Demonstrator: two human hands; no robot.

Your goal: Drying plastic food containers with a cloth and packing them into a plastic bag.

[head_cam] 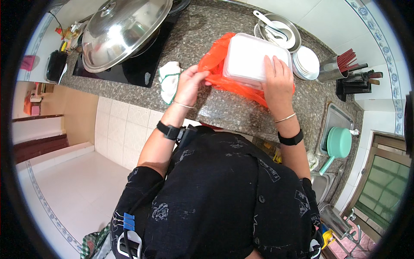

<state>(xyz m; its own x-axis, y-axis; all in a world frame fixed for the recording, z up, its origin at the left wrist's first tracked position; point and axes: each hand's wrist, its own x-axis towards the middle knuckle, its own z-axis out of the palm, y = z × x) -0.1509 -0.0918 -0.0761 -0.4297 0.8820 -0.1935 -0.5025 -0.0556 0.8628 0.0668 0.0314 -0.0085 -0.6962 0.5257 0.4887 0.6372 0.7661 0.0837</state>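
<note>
A rectangular plastic food container [247, 53] with a white top lies on an orange-red plastic bag [215, 55], over the granite counter. The bag is bunched around its left and near sides. My left hand [193, 79] pinches the bag's edge between thumb and fingers, left of the container. My right hand [278, 82] rests flat on the right part of the container's top, fingers pointing away from me. What the container holds cannot be made out. Just left of my left hand lies a white cloth [169, 82] with green trim.
A large pan with a domed steel lid [126, 30] sits on the black cooktop [110, 73]. Behind the container are a steel bowl [296, 34] with white spoons and stacked white bowls [305, 63]. Rightward stand a chopstick holder [331, 69], a knife block [352, 84] and a green pan [339, 142].
</note>
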